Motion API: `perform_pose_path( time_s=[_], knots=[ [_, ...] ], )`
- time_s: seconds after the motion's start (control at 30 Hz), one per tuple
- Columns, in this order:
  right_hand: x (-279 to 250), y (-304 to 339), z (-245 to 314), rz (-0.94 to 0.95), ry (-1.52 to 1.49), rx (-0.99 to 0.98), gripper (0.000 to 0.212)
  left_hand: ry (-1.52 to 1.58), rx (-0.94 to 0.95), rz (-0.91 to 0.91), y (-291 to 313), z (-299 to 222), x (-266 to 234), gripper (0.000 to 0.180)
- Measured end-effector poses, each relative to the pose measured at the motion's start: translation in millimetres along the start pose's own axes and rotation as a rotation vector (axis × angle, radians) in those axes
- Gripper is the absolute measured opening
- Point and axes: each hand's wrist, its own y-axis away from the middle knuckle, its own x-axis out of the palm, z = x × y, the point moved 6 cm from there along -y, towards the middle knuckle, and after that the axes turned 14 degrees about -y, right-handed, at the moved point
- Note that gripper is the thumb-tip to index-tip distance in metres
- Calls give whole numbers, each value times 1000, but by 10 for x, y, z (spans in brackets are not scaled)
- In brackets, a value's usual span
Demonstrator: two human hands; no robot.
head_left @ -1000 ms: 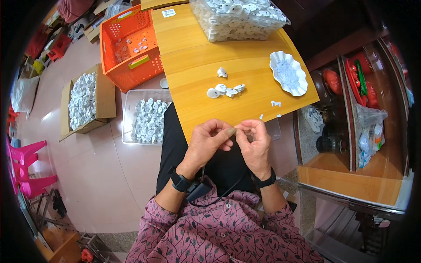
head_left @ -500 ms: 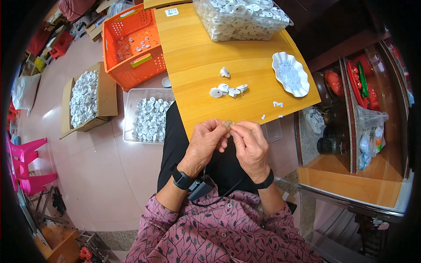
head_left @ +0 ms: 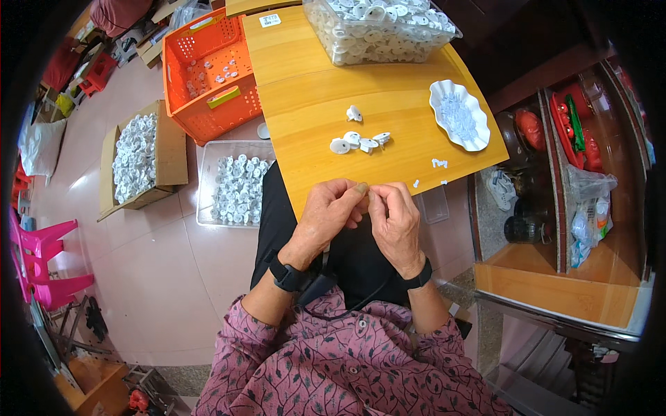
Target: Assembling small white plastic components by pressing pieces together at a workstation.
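Orange crate [head_left: 239, 119]: beside the table [head_left: 298, 104].
Left hand [head_left: 329, 211]: pinched narrow; can't tell if it holds something.
White round pieces [head_left: 352, 141]: on the table, past both hands.
Right hand [head_left: 395, 225]: pinched too; can't tell what's inside.
Wavy plate [head_left: 477, 143]: holds clear bits [head_left: 458, 118].

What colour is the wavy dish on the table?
The wavy dish is white, best seen in the head view.

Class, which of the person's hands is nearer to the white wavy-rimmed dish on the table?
The right hand. In the picture it lies below and to the left of the white wavy-rimmed dish; the left hand is also below, but farther left.
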Motion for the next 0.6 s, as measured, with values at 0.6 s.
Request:
perform_pose_path(
  time_s=[0.6],
  knots=[
    [-49, 208, -363, -122, -636, 560, 9, -1033, 506, -554, -344, -516, -314, 18]
  ],
)
